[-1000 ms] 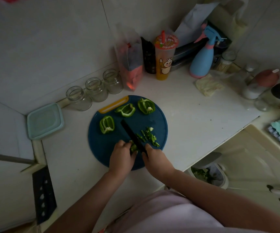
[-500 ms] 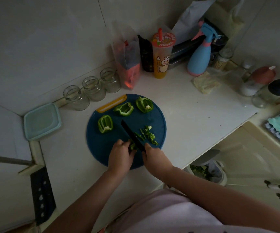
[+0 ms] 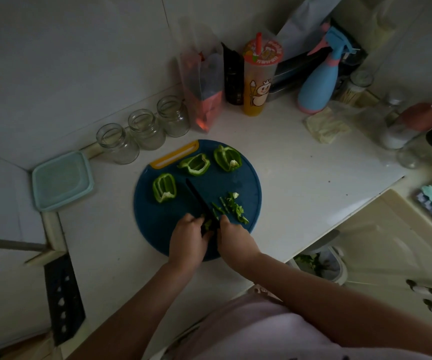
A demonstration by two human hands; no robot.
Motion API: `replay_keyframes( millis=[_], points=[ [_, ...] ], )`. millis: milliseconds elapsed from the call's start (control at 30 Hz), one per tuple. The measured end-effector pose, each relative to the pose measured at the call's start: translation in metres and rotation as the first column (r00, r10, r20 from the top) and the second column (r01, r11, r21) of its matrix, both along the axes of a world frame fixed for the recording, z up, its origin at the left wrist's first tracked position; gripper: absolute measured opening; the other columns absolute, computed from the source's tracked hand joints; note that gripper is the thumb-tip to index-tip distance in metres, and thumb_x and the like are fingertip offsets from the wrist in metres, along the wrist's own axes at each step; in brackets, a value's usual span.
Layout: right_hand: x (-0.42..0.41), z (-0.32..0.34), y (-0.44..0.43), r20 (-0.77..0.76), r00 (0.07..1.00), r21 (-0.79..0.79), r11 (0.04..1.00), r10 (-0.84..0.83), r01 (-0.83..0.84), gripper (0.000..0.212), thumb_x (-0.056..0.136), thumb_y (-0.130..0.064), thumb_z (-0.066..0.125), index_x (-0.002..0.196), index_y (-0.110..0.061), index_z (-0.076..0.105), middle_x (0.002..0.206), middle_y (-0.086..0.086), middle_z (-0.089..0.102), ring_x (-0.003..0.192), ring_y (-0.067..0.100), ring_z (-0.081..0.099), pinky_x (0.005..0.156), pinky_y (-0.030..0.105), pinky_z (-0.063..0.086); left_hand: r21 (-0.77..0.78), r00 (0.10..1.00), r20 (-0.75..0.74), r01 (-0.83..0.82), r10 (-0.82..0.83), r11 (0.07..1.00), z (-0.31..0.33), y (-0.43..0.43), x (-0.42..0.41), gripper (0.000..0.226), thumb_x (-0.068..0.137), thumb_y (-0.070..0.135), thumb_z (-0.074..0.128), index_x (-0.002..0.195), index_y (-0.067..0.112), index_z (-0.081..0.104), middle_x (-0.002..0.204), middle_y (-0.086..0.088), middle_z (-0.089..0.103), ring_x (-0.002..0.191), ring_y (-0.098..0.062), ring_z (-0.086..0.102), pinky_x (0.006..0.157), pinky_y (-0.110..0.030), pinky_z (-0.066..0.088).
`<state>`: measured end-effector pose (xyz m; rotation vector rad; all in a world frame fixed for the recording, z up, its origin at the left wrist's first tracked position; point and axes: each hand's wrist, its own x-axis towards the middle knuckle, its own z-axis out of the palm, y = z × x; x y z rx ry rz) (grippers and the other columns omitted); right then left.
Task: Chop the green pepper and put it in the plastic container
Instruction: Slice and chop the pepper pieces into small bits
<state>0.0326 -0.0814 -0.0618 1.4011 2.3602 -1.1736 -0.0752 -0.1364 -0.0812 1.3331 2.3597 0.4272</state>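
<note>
A round blue cutting board (image 3: 157, 224) lies on the white counter. Three green pepper quarters lie on it: one at the left (image 3: 164, 187), two at the back (image 3: 195, 165) (image 3: 227, 158). A pile of chopped pepper strips (image 3: 233, 207) lies right of the black knife (image 3: 199, 198). My right hand (image 3: 235, 241) grips the knife handle, blade pointing away to the left. My left hand (image 3: 187, 241) holds a small pepper piece (image 3: 207, 224) against the board beside the blade. The light-blue plastic container (image 3: 61, 181) stands at the counter's left, lid on.
Three empty glass jars (image 3: 144, 129) stand behind the board. A plastic bag, dark bottle, drink cup (image 3: 260, 79) and blue spray bottle (image 3: 318, 81) line the back wall. Jars and a shaker crowd the right end. A bin (image 3: 318, 263) sits below the counter edge.
The knife and both hands stay at the board's front, with only slight shifts while cutting. The pile of strips looks about the same.
</note>
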Motion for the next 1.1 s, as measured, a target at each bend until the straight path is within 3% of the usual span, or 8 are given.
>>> replay_keyframes(
  millis=[200,467,667,1100],
  points=[
    [0.003,0.0,0.001,-0.063,0.994,-0.029,0.996,-0.086,0.084,0.019,0.099,-0.019,0.036,0.11,-0.006,0.044,0.097,0.018,0.063,0.086,0.035,0.062,0.07,0.04,0.051,0.003,1.0,-0.016,0.012,-0.012,1.0,0.003,-0.002,0.002,0.042,0.086,0.031,0.063,0.125,0.015,0.06,0.101,-0.008,0.057,0.093,-0.024,0.057,0.073,-0.032,0.044],
    [0.022,0.003,0.007,-0.069,0.994,0.001,0.997,-0.079,0.08,0.022,0.101,-0.023,0.036,0.109,-0.005,0.046,0.097,0.017,0.062,0.085,0.031,0.061,0.071,0.039,0.049,-0.024,0.998,-0.056,0.027,-0.029,0.999,0.002,-0.003,0.004,0.051,0.087,0.033,0.062,0.132,0.012,0.052,0.108,-0.006,0.055,0.1,-0.02,0.055,0.079,-0.028,0.046],
    [0.029,0.008,0.001,-0.095,0.995,0.015,0.999,-0.035,0.037,0.021,0.101,-0.024,0.037,0.105,-0.005,0.046,0.095,0.017,0.062,0.083,0.03,0.06,0.064,0.033,0.041,-0.035,0.997,-0.075,0.022,-0.024,0.999,0.004,-0.002,0.005,0.049,0.087,0.034,0.062,0.13,0.011,0.055,0.108,-0.007,0.056,0.101,-0.021,0.055,0.077,-0.029,0.044],
    [0.026,0.014,-0.006,-0.123,0.992,0.01,1.0,-0.019,0.02,0.02,0.101,-0.023,0.036,0.104,-0.006,0.046,0.093,0.017,0.062,0.082,0.031,0.06,0.067,0.037,0.045,-0.059,0.996,-0.086,0.023,-0.028,0.998,0.01,0.0,0.007,0.037,0.089,0.033,0.059,0.12,0.013,0.061,0.102,-0.007,0.056,0.095,-0.022,0.055,0.073,-0.029,0.041]
  ],
)
